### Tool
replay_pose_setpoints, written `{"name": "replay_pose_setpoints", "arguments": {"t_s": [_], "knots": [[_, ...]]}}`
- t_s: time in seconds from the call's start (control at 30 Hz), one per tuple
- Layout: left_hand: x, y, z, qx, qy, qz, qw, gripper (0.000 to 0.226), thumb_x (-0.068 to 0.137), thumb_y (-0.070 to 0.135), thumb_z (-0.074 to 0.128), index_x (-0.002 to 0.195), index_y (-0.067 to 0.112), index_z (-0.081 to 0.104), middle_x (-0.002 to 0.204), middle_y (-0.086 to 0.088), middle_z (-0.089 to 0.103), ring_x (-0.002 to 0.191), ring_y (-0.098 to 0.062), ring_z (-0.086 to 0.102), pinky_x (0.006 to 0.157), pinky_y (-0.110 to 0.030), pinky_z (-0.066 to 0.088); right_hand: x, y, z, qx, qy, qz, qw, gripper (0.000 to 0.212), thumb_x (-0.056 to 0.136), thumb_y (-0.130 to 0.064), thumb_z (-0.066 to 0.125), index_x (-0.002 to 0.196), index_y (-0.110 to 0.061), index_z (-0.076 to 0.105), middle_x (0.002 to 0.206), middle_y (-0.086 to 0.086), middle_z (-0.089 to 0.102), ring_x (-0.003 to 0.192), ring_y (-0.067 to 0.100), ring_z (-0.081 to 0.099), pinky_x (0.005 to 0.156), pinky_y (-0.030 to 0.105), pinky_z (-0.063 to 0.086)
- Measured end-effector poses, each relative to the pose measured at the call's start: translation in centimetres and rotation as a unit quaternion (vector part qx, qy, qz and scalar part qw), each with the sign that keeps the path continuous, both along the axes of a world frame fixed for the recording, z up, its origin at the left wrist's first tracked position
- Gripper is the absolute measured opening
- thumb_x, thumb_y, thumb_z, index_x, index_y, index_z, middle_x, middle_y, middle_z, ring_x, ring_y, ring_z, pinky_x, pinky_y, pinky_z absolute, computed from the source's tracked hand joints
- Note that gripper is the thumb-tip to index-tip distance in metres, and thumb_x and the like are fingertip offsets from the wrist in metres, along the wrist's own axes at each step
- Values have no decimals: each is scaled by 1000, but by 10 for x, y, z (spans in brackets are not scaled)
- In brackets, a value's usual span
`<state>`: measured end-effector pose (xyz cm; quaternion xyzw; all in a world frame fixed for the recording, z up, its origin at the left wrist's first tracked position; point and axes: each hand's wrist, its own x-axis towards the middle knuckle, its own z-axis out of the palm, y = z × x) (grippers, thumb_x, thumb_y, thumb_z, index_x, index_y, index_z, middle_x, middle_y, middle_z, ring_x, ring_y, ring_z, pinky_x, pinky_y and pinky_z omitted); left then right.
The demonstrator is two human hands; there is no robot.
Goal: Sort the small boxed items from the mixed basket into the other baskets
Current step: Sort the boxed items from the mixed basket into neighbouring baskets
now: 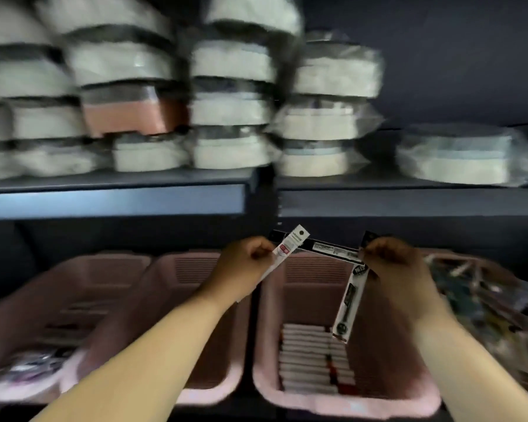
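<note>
A white packet is pinched by the left hand, a dangling packet by the right hand — labels are best compared, then each is released low into the matching basket beneath.

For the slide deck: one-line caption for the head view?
Left hand pinches a white packet, right hand a black-and-white packet, above a pink basket.

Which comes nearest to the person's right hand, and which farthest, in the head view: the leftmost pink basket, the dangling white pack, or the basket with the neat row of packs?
1. The dangling white pack: pinched by the right hand itself, hanging below it.
2. The basket with the neat row: just beneath, centre-right.
3. The leftmost pink basket: far across on the left.
</note>
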<state>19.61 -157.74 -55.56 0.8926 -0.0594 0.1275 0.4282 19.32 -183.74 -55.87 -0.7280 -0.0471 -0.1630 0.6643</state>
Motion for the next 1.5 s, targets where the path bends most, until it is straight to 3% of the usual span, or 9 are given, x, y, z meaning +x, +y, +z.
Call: {"name": "replay_pose_setpoints", "arguments": {"t_s": [0.2,0.4,0.57,0.67,0.83,0.97,1.1,1.27,1.5], "knots": [[-40,149,7,76,2,115,990,16,97,35,72,81,38,68,79,21,70,71,11,62,58,-11,41,10,120,1,-9,51,84,995,12,89,4,67,80,-5,68,73,13,63,67,22,55,56,20,46],[-77,274,10,174,24,190,966,16,98,26,73,87,37,72,79,26,70,73,12,62,64,-8,40,14,206,-12,-58,104,159,980,23,89,-9,72,75,-27,73,75,10,72,82,40,71,85,57,58],[-79,342,-6,366,64,235,898,16,96,27,68,107,33,79,111,7,78,103,-18,73,83,-28,52,14,239,-17,-87,101,171,976,13,89,-9,71,82,-21,73,76,5,74,83,34,72,82,50,58],[-68,354,-19,394,64,256,880,18,93,26,69,106,33,80,110,5,78,102,-22,73,83,-30,54,16,245,-18,-103,103,167,975,14,89,-11,72,79,-22,73,76,4,74,76,24,71,71,41,56],[-55,357,-39,385,217,179,879,24,96,30,62,116,27,77,119,6,73,110,-18,67,95,-30,53,23,246,-17,-121,98,166,974,8,91,-15,70,85,-21,72,78,2,73,76,19,68,63,30,49],[-43,333,-34,269,182,177,929,22,100,24,61,84,29,76,90,8,72,81,-9,67,78,-30,57,29,251,-20,-112,108,165,974,7,91,-16,71,87,-21,72,81,2,73,78,21,70,63,29,50],[-38,287,-13,34,185,121,975,15,98,37,70,100,27,81,88,11,78,83,-3,70,87,-27,57,27,270,-18,-19,139,176,974,6,91,-8,68,89,-14,70,86,8,73,71,15,70,59,26,55],[-37,246,-17,-221,155,124,955,19,103,32,62,96,22,77,81,8,78,67,-6,68,57,-17,50,18,297,-24,16,149,202,968,11,86,-11,74,82,-21,75,87,8,76,86,27,74,83,53,60],[-39,238,-17,-351,124,104,922,14,101,10,61,91,12,71,83,-6,73,71,-19,63,60,-27,43,14,316,-27,-46,137,175,974,10,84,-12,77,79,-20,72,78,0,74,83,23,72,87,50,58]]}}
